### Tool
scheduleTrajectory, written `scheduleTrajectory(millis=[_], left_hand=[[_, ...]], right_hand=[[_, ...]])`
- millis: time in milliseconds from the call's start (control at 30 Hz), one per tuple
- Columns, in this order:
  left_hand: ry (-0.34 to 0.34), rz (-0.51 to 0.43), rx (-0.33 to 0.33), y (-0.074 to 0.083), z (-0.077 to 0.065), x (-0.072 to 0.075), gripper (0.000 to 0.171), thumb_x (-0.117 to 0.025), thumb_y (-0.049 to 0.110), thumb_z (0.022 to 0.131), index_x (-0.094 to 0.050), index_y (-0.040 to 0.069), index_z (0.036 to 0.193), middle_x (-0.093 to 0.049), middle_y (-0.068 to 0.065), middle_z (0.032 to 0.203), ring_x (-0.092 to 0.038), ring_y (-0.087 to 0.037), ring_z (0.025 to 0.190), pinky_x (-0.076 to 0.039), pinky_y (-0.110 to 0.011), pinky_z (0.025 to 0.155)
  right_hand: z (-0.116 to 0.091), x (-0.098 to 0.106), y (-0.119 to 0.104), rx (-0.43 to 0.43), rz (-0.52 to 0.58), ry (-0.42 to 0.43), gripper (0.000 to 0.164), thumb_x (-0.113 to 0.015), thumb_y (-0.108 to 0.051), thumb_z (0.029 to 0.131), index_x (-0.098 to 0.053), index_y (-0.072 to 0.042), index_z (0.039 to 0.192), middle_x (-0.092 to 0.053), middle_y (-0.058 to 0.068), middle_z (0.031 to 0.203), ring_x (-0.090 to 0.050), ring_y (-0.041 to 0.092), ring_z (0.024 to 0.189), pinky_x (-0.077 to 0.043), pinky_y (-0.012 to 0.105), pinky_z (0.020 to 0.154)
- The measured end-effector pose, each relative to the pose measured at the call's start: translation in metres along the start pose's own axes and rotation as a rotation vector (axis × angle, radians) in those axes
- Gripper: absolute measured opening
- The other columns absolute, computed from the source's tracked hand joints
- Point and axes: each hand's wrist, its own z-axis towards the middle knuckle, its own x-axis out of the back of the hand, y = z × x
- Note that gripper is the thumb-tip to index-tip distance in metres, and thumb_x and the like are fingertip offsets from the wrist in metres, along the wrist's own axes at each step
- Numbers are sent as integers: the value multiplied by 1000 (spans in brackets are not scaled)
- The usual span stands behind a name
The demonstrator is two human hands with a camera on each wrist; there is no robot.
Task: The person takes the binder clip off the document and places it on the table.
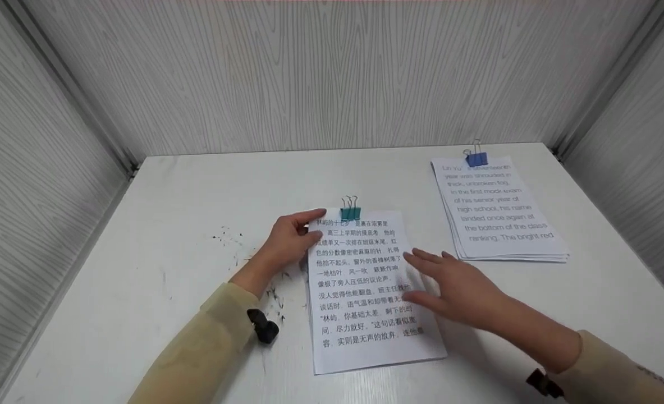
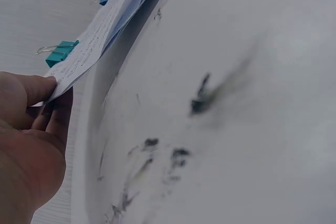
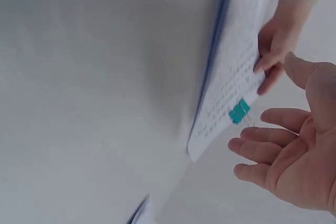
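Observation:
A stack of printed paper (image 1: 360,280) with Chinese text lies in the middle of the table, a teal binder clip (image 1: 350,214) on its top edge. My left hand (image 1: 291,240) pinches the stack's upper left edge. In the left wrist view, the thumb (image 2: 39,88) lies on top of the sheets (image 2: 84,51) with fingers beneath. Over the stack's right side is my right hand (image 1: 461,289), its fingers spread and holding nothing. The right wrist view shows these fingers (image 3: 262,150) apart from one another; whether they touch the paper in the head view is hard to tell.
A second paper stack (image 1: 491,213) with English text lies at the back right, with a blue binder clip (image 1: 476,159) on top. Dark marks (image 1: 275,297) spot the white table (image 1: 197,191) left of the middle stack. Grey panels (image 1: 332,73) enclose the back and sides.

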Motion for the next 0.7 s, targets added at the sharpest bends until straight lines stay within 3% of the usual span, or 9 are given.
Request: scheduleTrajectory(millis=[200,233,400,433,467,700], left_hand=[[9,15,-4,7,-6,-2,51,-67,9,103,-62,23,151,-67,0,135,-68,-21,104,-55,-33,87],[10,20,-7,9,-7,-2,51,-67,9,103,-62,24,151,-67,0,134,-67,-21,103,-55,-33,87],[9,27,-40,13,-11,-4,50,-67,7,103,-63,21,151,-69,-1,132,-65,-22,98,-52,-32,83],[11,28,-44,14,-11,-5,49,-67,7,103,-63,21,150,-69,-1,131,-64,-22,97,-51,-32,82],[12,27,-48,15,-12,-6,49,-68,7,103,-63,21,150,-69,-1,131,-63,-22,96,-51,-32,82],[4,9,-66,21,-16,-10,49,-68,6,103,-65,23,149,-71,-2,126,-64,-22,94,-51,-31,79]], right_hand=[[33,24,14,-12,164,73,76,-81,-44,95,-52,-14,158,-53,4,159,-49,28,147,-42,52,118],[39,26,16,-11,188,85,76,-82,-43,94,-52,-14,158,-54,5,157,-62,27,134,-44,50,116],[64,34,24,3,284,127,74,-82,-43,94,-55,-15,156,-60,6,152,-68,25,125,-49,49,110],[69,35,26,3,310,128,73,-82,-43,94,-56,-15,156,-60,5,152,-68,25,125,-49,49,110],[73,36,27,4,330,128,73,-82,-43,94,-56,-15,156,-60,5,152,-59,25,138,-47,50,113],[106,37,35,-9,555,139,67,-85,-30,93,-60,-11,152,-64,7,148,-64,25,132,-50,45,111]])
